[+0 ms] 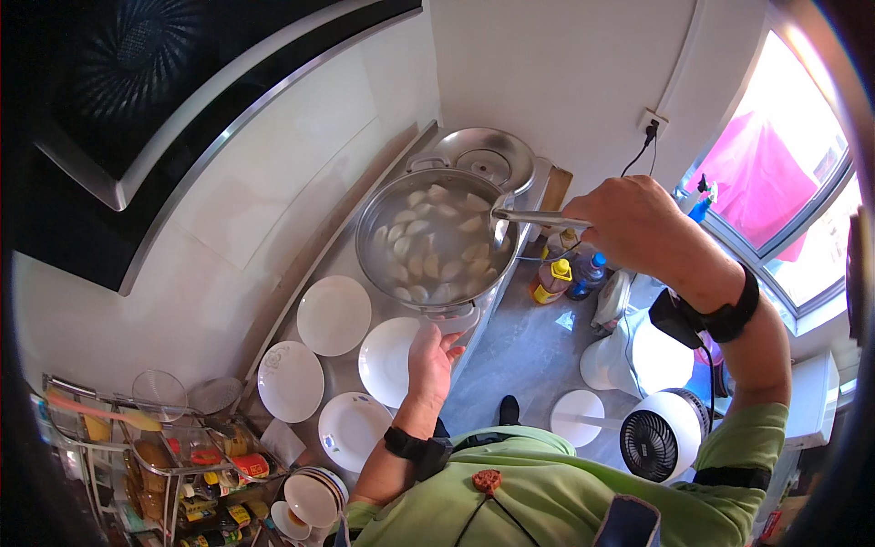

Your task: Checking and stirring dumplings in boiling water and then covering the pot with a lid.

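Observation:
A wide metal pot [437, 239] stands on the counter, full of cloudy liquid with several pale dumplings [431, 263] in it. My right hand [632, 215] is closed around the metal handle of a ladle or similar utensil [530, 217], whose head dips into the pot at its right side. My left hand [432, 359] is beside the pot's near handle [454, 320], palm partly up and fingers bent; whether it touches the handle cannot be told. White plates [333, 316] lie on the counter left of and below the pot, one of them [386, 362] just left of my left hand.
A metal lid [487, 161] lies behind the pot. At lower left stand a rack [157, 468] of bottles and stacked bowls [311, 499]. Beyond the counter's right edge are bottles [550, 282], a white bucket [615, 355] and a fan [653, 437]. A range hood [225, 102] overhangs the upper left.

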### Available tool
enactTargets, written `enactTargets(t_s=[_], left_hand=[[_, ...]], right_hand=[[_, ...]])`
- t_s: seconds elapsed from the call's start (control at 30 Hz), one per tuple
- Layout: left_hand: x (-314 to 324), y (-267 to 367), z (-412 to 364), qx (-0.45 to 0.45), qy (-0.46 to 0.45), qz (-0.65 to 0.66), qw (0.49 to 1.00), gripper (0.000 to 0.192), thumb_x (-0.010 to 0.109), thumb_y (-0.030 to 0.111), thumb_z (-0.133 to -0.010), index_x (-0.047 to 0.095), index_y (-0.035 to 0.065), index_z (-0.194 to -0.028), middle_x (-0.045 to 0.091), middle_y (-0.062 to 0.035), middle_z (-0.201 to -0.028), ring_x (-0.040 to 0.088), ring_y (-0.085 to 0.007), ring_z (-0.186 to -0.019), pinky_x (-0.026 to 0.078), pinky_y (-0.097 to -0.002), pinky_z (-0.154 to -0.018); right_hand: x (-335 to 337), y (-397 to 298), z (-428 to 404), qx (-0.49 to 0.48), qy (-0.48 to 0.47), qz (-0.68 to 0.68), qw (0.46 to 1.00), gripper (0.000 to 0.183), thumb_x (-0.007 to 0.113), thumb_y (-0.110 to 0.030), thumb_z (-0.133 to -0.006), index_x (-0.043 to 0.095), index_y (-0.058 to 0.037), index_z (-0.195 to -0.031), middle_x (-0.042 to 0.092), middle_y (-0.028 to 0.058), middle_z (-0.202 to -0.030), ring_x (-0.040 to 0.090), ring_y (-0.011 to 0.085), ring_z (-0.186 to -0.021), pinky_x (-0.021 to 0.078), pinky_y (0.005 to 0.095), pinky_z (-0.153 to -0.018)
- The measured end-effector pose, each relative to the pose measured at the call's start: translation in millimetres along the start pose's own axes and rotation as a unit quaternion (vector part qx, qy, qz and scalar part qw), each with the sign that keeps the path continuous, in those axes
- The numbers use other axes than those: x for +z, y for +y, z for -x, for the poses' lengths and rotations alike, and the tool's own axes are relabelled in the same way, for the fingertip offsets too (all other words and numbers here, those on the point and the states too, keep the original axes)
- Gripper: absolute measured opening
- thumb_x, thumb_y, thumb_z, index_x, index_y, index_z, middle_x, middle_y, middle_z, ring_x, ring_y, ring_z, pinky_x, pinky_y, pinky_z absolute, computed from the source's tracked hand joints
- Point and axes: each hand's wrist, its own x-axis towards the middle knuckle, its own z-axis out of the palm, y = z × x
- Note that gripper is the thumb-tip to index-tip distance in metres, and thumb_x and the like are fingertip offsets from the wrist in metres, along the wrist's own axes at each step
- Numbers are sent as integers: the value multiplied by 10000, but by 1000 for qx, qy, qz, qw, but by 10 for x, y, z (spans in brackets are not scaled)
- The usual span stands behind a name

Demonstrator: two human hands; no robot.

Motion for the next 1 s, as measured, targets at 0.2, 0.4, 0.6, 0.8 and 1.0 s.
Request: enactTargets(t_s=[0.2, 0.4, 0.6, 0.8, 1.0], left_hand=[[-12, -7, -5, -2, 2, 4, 1000, 290, 518, 338, -945, 526, 110, -1124, 622, -62, -1114, 603, -210, -1006, 456, -328, -740], [-43, -20, -14, -4, -3, 4, 1000, 301, 522, 338, -943, 524, 107, -1135, 621, -60, -1118, 602, -222, -1009, 457, -329, -738], [-61, -19, -12, -5, -1, -1, 1000, 313, 521, 349, -942, 520, 111, -1143, 611, -64, -1140, 595, -224, -1023, 452, -331, -751], [-38, -11, -3, -9, -9, 2, 1000, 308, 513, 343, -946, 518, 108, -1145, 607, -67, -1154, 593, -226, -1029, 450, -334, -758], [-32, -6, -7, -18, 3, -3, 1000, 287, 486, 319, -959, 511, 104, -1148, 604, -73, -1153, 581, -224, -1035, 442, -340, -765]], right_hand=[[25, -111, -136, -61, -26, 88, 994, 149, 654, -105, -750, 691, -131, -892, 675, 78, -797, 660, 237, -759, 518, 345, -648], [255, -33, -224, -94, -27, 63, 993, 181, 649, -103, -732, 703, -106, -906, 677, 95, -814, 652, 260, -802, 514, 359, -712], [354, 77, -296, -61, -131, -152, 978, 270, 663, -161, -728, 694, -60, -977, 671, 134, -872, 638, 277, -796, 493, 366, -728], [743, 32, -163, -37, -110, -306, 945, 294, 663, -189, -751, 679, -65, -1017, 672, 144, -892, 633, 281, -782, 488, 365, -725], [1054, -203, -79, -24, -71, -362, 929, 279, 647, -144, -766, 668, -65, -1033, 672, 140, -881, 633, 278, -774, 490, 352, -721]])
